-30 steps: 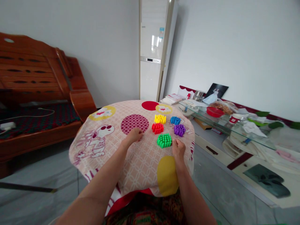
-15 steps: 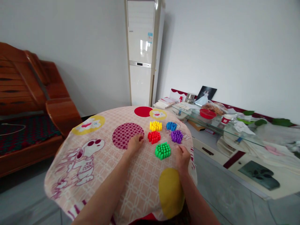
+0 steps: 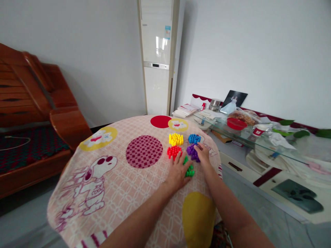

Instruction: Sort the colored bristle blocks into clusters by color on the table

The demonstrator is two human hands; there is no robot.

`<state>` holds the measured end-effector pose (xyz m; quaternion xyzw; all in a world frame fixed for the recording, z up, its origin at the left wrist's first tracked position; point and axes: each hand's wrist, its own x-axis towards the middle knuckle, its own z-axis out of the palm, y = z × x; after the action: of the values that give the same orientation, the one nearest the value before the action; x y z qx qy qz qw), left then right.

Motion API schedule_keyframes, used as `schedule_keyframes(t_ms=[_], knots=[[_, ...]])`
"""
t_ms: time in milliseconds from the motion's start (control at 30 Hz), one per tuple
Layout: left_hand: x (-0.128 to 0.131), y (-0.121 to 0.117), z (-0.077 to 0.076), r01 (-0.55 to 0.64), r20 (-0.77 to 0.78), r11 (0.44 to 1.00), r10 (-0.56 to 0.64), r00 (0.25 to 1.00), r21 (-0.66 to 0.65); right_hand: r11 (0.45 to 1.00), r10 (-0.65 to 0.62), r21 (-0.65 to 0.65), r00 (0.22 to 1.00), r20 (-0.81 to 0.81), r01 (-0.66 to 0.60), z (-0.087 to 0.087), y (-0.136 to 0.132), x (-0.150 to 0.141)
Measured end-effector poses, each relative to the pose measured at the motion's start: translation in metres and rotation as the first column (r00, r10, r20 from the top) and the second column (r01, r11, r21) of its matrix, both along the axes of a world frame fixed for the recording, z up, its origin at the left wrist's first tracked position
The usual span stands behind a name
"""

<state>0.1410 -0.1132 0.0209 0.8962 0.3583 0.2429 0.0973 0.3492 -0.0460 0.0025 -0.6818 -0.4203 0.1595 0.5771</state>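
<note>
Five clusters of small, shiny plastic pieces with rounded tops sit on the round table's patterned cloth (image 3: 144,193). My left hand (image 3: 178,172) lies with its fingers spread over the green cluster (image 3: 190,170), hiding part of it. Its fingertips reach the near edge of the red cluster (image 3: 174,151). Against the right side of the purple cluster (image 3: 192,152), my right hand (image 3: 203,155) has its fingers bent and close together on the pieces; its thumb is hard to make out. Farther back are the yellow cluster (image 3: 176,139) and the blue cluster (image 3: 194,138).
To the right, a glass-topped cabinet (image 3: 219,120) carries papers, a red bowl (image 3: 236,124), a paper cup (image 3: 258,130) and a photo (image 3: 234,101). A wooden bench (image 3: 66,127) stands at left. Behind the table rises a white air conditioner (image 3: 157,86).
My left hand has moved right from the bare cloth onto the green cluster, its fingers now spread. My right hand has moved forward to the purple cluster. The view has shifted slightly.
</note>
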Motion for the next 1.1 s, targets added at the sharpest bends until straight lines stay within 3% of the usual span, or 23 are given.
schedule_keyframes(t_ms=[67,133,233,333,400,533,600,667,700,767,800,833,900,967,1033,1100], knots=[[-0.019,0.023,-0.001,-0.189,0.067,0.981,0.192,0.979,-0.044,0.986,0.167,0.012,0.980,-0.106,-0.167,0.001,0.005,-0.028],[-0.048,0.051,-0.002,-0.355,0.174,0.927,0.373,0.911,-0.122,0.952,0.302,0.028,0.927,-0.223,-0.304,0.004,0.009,-0.055],[-0.092,0.088,-0.007,-0.383,0.334,0.874,0.472,0.816,-0.299,0.871,0.473,0.054,0.804,-0.360,-0.489,0.010,0.016,-0.096],[-0.122,0.107,-0.013,-0.419,0.456,0.777,0.621,0.638,-0.471,0.735,0.607,0.028,0.639,-0.472,-0.677,0.015,0.024,-0.136],[-0.131,0.112,-0.016,-0.342,0.547,0.753,0.648,0.530,-0.562,0.641,0.644,0.011,0.530,-0.552,-0.767,0.020,0.027,-0.159],[-0.129,0.112,-0.013,0.019,0.698,0.728,0.649,0.303,-0.685,0.482,0.758,0.165,0.315,-0.571,-0.861,0.036,0.027,-0.186],[-0.122,0.109,-0.008,0.169,0.723,0.706,0.649,0.237,-0.688,0.440,0.819,0.202,0.299,-0.491,-0.875,0.048,0.027,-0.182],[-0.114,0.105,-0.004,0.234,0.745,0.708,0.620,0.245,-0.666,0.518,0.825,0.160,0.441,-0.352,-0.840,0.060,0.031,-0.162],[-0.111,0.104,-0.002,0.236,0.752,0.716,0.602,0.268,-0.657,0.624,0.771,0.133,0.580,-0.264,-0.770,0.065,0.034,-0.146],[-0.107,0.102,-0.001,0.205,0.753,0.734,0.576,0.317,-0.648,0.855,0.516,0.086,0.856,-0.039,-0.511,0.071,0.043,-0.105],[-0.106,0.101,-0.002,0.184,0.750,0.741,0.572,0.331,-0.646,0.934,0.347,0.056,0.932,0.103,-0.354,0.073,0.049,-0.082],[-0.107,0.102,-0.003,0.165,0.748,0.747,0.572,0.335,-0.645,0.983,0.167,0.030,0.956,0.241,-0.179,0.073,0.054,-0.059],[-0.108,0.104,-0.006,0.133,0.744,0.751,0.582,0.329,-0.647,0.988,-0.084,-0.078,0.892,0.445,0.132,0.070,0.064,-0.018],[-0.111,0.107,-0.010,0.099,0.734,0.750,0.596,0.327,-0.654,0.921,-0.121,-0.249,0.829,0.546,0.299,0.066,0.073,0.008],[-0.112,0.109,-0.013,0.061,0.715,0.743,0.612,0.338,-0.666,0.857,-0.028,-0.413,0.827,0.562,0.310,0.061,0.082,0.016],[-0.112,0.109,-0.015,0.049,0.703,0.737,0.620,0.349,-0.674,0.835,0.105,-0.504,0.836,0.539,0.220,0.058,0.091,0.009]])
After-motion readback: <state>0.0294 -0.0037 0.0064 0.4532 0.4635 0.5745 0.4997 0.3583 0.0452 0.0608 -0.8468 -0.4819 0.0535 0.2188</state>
